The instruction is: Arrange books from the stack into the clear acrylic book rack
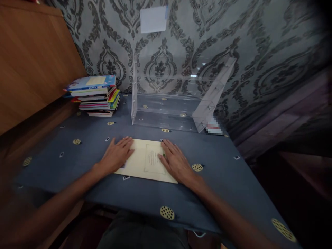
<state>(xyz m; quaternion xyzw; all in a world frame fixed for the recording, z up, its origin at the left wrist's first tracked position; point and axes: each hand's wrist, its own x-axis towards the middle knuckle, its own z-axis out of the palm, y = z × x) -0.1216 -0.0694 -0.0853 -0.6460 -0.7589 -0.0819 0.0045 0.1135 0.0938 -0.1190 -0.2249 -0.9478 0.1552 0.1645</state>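
Note:
A pale cream booklet (138, 157) lies flat near the middle of the table, with a printed frame and small lines of text on its right part. Across its left end rests my left hand (118, 153), fingers stretched out and palm down. My right hand (177, 162) lies the same way over the right end, thumb pointing inward beside the printed text. Both hands touch the booklet without gripping it. Parts of its left and right sides are hidden under them.
A clear acrylic stand (166, 103) stands behind the booklet, near the patterned wall. To its left is a stack of books (95, 97) beside a wooden cabinet (36, 58). A blue cloth with pineapple prints (212, 197) covers the table. White paper (153, 20) hangs on the wall.

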